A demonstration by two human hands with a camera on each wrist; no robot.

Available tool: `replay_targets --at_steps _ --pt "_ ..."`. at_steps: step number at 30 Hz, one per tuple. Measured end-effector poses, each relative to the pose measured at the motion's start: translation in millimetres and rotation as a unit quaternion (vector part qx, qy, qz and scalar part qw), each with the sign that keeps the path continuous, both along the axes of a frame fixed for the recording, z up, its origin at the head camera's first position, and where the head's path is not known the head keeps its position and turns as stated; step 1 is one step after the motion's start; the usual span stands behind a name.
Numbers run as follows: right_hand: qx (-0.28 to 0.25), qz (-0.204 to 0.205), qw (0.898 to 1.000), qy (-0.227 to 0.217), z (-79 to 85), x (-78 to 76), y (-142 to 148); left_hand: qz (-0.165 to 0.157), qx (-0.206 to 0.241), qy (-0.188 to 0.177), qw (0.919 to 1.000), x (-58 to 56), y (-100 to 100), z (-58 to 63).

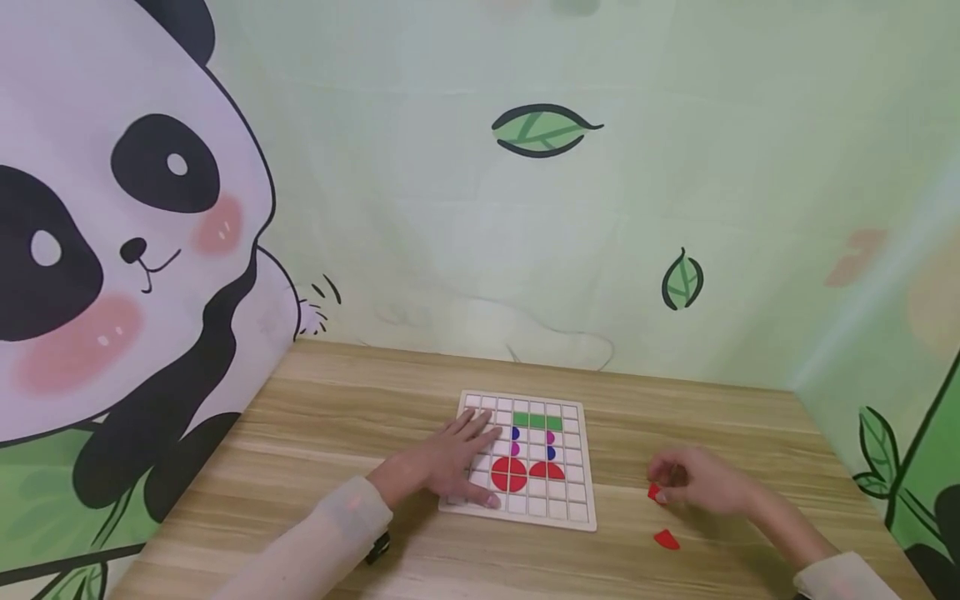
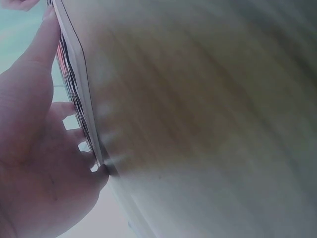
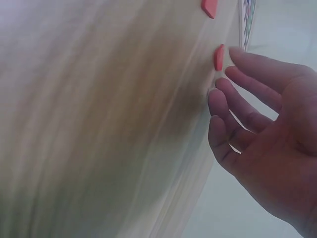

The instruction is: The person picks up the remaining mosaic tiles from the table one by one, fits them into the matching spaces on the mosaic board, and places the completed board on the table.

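A white square grid board lies on the table, bearing green squares, small blue and magenta half-rounds, a red circle of quarter pieces and a red half circle. My left hand rests spread on the board's left side; in the left wrist view its thumb lies along the edge. To the right of the board, my right hand has loosely bent fingers at a red quarter piece. In the right wrist view that red piece sits just beyond the thumb and index fingertips.
Another red quarter piece lies on the wooden table, nearer to me than the first. Behind the table hangs a green backdrop printed with a panda and leaves. A small black object shows beneath the left cuff.
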State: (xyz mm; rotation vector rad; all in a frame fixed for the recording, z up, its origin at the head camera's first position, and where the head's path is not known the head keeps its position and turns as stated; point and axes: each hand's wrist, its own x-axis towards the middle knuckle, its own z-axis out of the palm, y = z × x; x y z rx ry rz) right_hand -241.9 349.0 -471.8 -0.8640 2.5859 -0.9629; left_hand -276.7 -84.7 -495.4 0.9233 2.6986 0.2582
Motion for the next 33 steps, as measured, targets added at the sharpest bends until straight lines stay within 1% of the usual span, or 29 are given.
replay_targets --at_steps 8,15,23,29,33 --pt "0.005 -0.006 1.000 0.006 -7.0 2.9 2 -0.003 0.005 0.001 1.0000 -0.5 1 -0.5" --pt "-0.012 -0.011 1.000 0.015 -11.1 4.4 4 0.000 0.004 0.001 1.0000 -2.0 1 -3.0" --pt "-0.021 -0.049 0.998 -0.014 -15.8 6.9 3 0.003 0.001 0.000 1.0000 -0.7 2 -2.8" --pt "-0.023 -0.064 0.998 -0.001 -18.8 5.7 0 -0.001 0.003 0.000 1.0000 0.5 1 -2.3" --pt "-0.022 -0.080 0.997 -0.005 -17.7 6.8 -1 -0.002 0.001 0.003 1.0000 0.5 0 -1.5"
